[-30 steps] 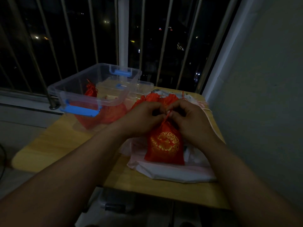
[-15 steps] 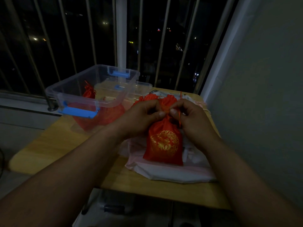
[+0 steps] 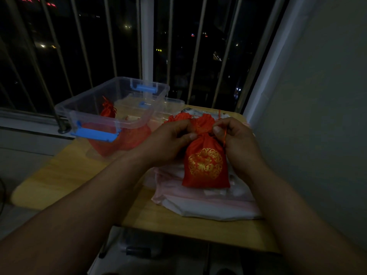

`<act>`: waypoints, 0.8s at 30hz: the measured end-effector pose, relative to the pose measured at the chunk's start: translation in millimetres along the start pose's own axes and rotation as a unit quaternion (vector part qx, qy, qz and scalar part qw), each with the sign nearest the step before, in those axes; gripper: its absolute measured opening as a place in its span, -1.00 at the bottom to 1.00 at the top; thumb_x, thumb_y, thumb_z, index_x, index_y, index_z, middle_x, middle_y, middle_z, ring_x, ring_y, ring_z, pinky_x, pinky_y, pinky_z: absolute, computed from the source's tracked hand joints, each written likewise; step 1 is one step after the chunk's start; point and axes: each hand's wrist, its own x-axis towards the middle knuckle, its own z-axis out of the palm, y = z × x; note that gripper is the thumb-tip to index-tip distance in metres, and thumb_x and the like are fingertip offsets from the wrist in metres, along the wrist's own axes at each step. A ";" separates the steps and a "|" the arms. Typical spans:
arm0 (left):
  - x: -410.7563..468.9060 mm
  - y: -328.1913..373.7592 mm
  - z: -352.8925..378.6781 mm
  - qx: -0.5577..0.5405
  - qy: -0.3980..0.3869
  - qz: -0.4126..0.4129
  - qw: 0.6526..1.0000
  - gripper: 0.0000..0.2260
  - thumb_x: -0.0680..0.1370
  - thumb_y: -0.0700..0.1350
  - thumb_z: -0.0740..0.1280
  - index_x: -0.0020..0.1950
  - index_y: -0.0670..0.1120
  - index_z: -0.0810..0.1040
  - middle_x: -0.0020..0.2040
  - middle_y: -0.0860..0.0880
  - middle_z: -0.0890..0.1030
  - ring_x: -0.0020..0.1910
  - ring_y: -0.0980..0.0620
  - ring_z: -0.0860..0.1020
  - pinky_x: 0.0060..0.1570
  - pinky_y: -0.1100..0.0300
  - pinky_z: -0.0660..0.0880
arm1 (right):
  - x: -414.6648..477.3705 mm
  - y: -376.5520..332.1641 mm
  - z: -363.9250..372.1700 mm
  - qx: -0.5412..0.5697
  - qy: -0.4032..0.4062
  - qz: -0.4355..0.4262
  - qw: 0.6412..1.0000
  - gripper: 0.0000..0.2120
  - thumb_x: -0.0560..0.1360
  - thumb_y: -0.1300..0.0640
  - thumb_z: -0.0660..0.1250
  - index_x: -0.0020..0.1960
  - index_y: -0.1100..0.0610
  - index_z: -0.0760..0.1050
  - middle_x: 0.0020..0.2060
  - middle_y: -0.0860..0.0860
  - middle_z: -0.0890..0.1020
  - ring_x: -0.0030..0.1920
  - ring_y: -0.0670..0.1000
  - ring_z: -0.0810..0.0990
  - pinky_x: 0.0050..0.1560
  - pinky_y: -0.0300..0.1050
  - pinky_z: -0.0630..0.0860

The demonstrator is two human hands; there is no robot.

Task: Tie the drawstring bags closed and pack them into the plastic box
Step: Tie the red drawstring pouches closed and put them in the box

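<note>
Red cloth drawstring bag stands upright on pale folded sheets by the table's right edge, steadied for tying. The left hand pinches its gathered neck and the right hand pinches the cord. The clear plastic box, with red bags inside, sits at the far-left corner.
</note>
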 end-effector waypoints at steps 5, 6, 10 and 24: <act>-0.3 0.5 2.2 -0.061 -0.007 -0.076 0.995 -0.64 0.65 0.18 0.29 0.02 -0.13 0.57 -0.10 -0.10 0.65 -0.11 0.00 0.62 0.04 0.02 0.56 | 1.5 -1.6 1.5 -0.050 0.019 -0.015 0.998 -0.90 0.63 0.20 0.34 -0.01 0.07 0.61 -0.09 0.00 0.69 0.01 0.06 0.67 0.12 0.14 0.62; -0.8 2.1 1.9 -0.080 -0.017 -0.101 0.992 -0.58 0.62 0.26 0.30 0.05 -0.11 0.60 -0.03 -0.10 0.69 -0.02 -0.07 0.67 0.14 -0.06 0.59 | 1.9 -2.2 2.0 -0.055 0.022 -0.015 0.998 -0.89 0.62 0.20 0.34 -0.02 0.04 0.61 -0.08 -0.01 0.70 0.02 0.07 0.67 0.14 0.18 0.61; -1.4 5.1 3.7 -0.125 -0.040 -0.126 0.983 -0.71 0.65 0.06 0.35 -0.04 -0.16 0.61 -0.11 -0.13 0.67 -0.12 -0.10 0.64 0.06 -0.05 0.59 | 4.6 -3.5 5.5 -0.015 0.034 0.011 0.999 -0.84 0.61 0.17 0.35 -0.09 -0.03 0.62 -0.10 -0.01 0.72 0.02 0.08 0.69 0.17 0.26 0.61; 0.7 -3.7 12.5 -0.061 0.177 -0.108 0.976 -0.72 0.61 0.13 0.26 -0.10 -0.06 0.55 -0.10 -0.11 0.69 -0.06 -0.13 0.67 0.07 -0.22 0.58 | -1.9 -8.1 -4.6 -0.038 -0.149 0.101 0.983 -0.84 0.57 0.05 0.43 0.10 0.07 0.68 -0.02 -0.02 0.76 0.04 0.00 0.74 0.20 0.01 0.61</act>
